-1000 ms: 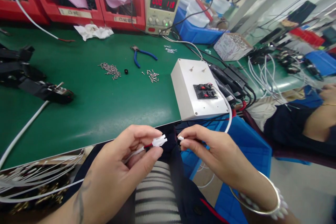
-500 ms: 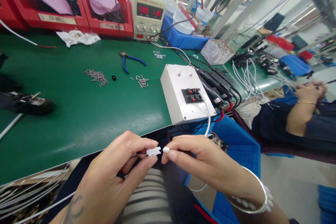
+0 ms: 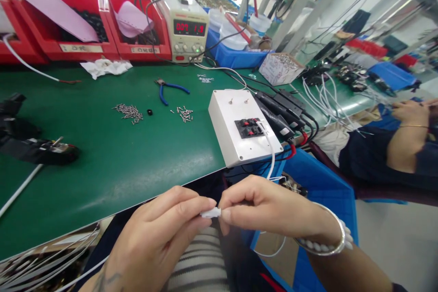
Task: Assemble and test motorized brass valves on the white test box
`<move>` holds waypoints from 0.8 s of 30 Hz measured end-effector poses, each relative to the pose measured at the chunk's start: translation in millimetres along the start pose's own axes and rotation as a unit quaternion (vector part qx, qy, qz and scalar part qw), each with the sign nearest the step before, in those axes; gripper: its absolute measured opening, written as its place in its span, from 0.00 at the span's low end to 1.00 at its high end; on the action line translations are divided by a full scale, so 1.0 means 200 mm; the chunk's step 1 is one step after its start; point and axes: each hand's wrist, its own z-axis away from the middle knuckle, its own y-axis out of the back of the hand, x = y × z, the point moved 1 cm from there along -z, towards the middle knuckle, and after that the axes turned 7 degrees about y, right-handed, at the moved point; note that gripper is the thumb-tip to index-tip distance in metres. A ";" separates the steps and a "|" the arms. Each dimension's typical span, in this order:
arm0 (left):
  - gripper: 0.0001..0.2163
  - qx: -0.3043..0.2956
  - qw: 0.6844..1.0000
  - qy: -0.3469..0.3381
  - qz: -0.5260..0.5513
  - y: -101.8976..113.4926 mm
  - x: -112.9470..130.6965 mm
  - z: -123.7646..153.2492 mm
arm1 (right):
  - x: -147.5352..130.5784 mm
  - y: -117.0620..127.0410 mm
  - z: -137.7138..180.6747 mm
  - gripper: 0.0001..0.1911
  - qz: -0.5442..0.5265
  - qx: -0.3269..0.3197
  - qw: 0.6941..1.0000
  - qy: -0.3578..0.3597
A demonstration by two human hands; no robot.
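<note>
My left hand (image 3: 167,228) pinches a small white plastic wire connector (image 3: 209,213) between thumb and fingers, in front of the bench edge. From the other side my right hand (image 3: 251,205) grips the smaller white mating plug, which is mostly hidden by its fingertips. The two connector halves meet between my hands; whether they are fully seated I cannot tell. Just beyond my hands stands a white test box (image 3: 232,123) with two toggle switches, a black terminal block (image 3: 249,127) and a white cable (image 3: 273,155) running down from it.
On the green bench (image 3: 143,159) lie blue-handled cutters (image 3: 169,89), piles of small screws (image 3: 130,112) and a black device (image 3: 37,141). Behind are red bins (image 3: 82,50) and a power supply (image 3: 188,27). A blue crate (image 3: 328,187) stands below right, near a co-worker's arm (image 3: 405,146).
The connector halves, apart before, now touch as my hands came together. The power supply's red digits differ. The view has shifted slightly.
</note>
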 end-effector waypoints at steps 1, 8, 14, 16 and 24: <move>0.07 -0.003 1.000 -0.004 -0.004 0.00 0.00 0.00 | 0.00 0.00 0.00 0.12 -0.004 -0.004 1.000 0.003; 0.03 -0.009 0.998 -0.029 -0.052 0.01 -0.01 0.02 | 0.00 0.00 -0.01 0.14 -0.002 -0.015 1.000 0.001; 0.09 -0.015 0.994 -0.073 -0.080 0.00 0.00 -0.01 | 0.03 -0.01 -0.03 0.15 -0.059 -0.030 0.997 0.034; 0.12 -0.008 0.991 -0.085 -0.100 -0.02 -0.01 -0.03 | 0.04 -0.01 -0.03 0.15 -0.019 -0.018 0.999 0.035; 0.16 -0.141 0.981 -0.067 -0.117 -0.21 -0.09 0.01 | -0.14 0.31 0.01 0.11 0.330 0.310 0.882 0.130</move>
